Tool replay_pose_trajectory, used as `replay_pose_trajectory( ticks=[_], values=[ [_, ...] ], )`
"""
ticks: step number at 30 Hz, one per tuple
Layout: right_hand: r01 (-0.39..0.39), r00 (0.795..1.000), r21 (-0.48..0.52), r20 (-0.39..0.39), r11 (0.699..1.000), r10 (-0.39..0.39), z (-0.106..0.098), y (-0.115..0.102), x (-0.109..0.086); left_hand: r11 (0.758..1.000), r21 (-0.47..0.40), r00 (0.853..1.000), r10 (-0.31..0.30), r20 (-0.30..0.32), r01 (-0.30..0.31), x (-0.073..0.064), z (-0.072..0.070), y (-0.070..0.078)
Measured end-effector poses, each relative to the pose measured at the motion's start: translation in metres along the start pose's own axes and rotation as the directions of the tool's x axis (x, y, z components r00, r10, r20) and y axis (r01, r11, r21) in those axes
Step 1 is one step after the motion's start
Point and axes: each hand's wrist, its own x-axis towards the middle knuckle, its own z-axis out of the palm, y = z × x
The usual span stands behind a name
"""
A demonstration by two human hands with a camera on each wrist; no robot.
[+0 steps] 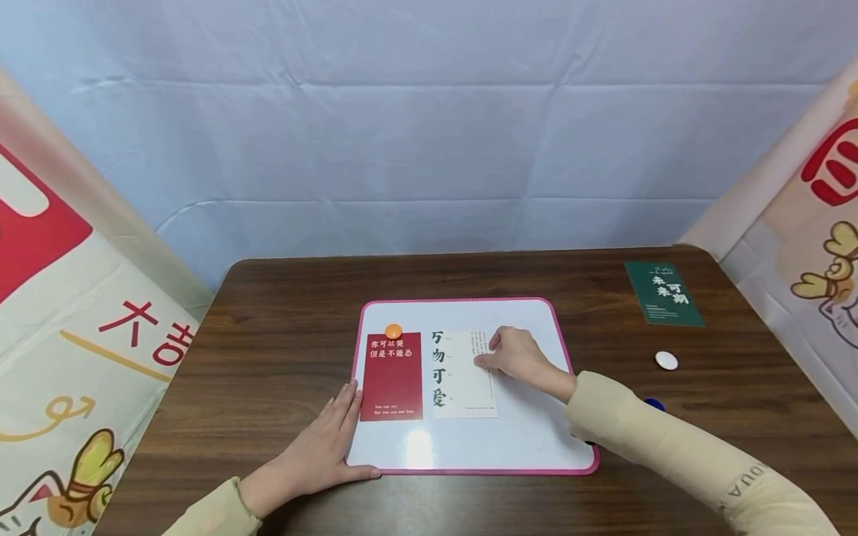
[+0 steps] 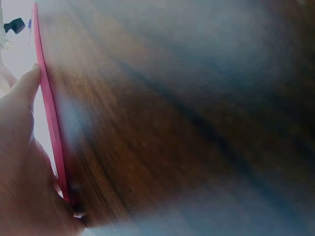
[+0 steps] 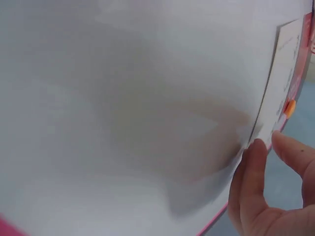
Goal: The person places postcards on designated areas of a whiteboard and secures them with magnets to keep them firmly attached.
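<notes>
A white magnetic board (image 1: 529,447) with a pink rim lies on the table. My left hand (image 1: 327,439) rests at its lower left corner, fingers along the left edge and thumb by the bottom edge; the left wrist view shows that thumb (image 2: 30,81) against the rim. On the board, a red card (image 1: 392,380) has an orange round magnet (image 1: 393,330) on its top edge. To its right lies a white card (image 1: 465,387) with dark green characters. My right hand (image 1: 523,357) holds this card at its right side between thumb and fingers, as the right wrist view (image 3: 268,182) also shows.
A green card (image 1: 663,294) lies at the back right of the wooden table (image 1: 288,320). Nearer are a white round magnet (image 1: 666,360) and a blue one (image 1: 654,404), partly hidden by the right sleeve. A pale cloth (image 1: 429,134) hangs behind the table.
</notes>
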Motion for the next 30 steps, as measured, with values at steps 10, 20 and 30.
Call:
replay_pose_trajectory(
  ticks=[10,20,30],
  values=[
    [0.079,0.996,-0.077,-0.037,0.994,-0.082,-0.035,0.015,-0.009,1.000,-0.012,1.000,-0.003,0.004,0.003,0.000,-0.001,0.000],
    [0.065,0.998,-0.118,-0.019,0.991,-0.068,-0.061,0.035,-0.018,1.000,-0.008,1.000,-0.007,-0.004,0.007,-0.001,0.000,-0.001],
    [0.042,0.999,-0.126,-0.015,0.991,-0.045,-0.071,0.052,-0.027,1.000,-0.009,1.000,0.004,-0.024,-0.004,-0.001,0.002,-0.001]
  ],
)
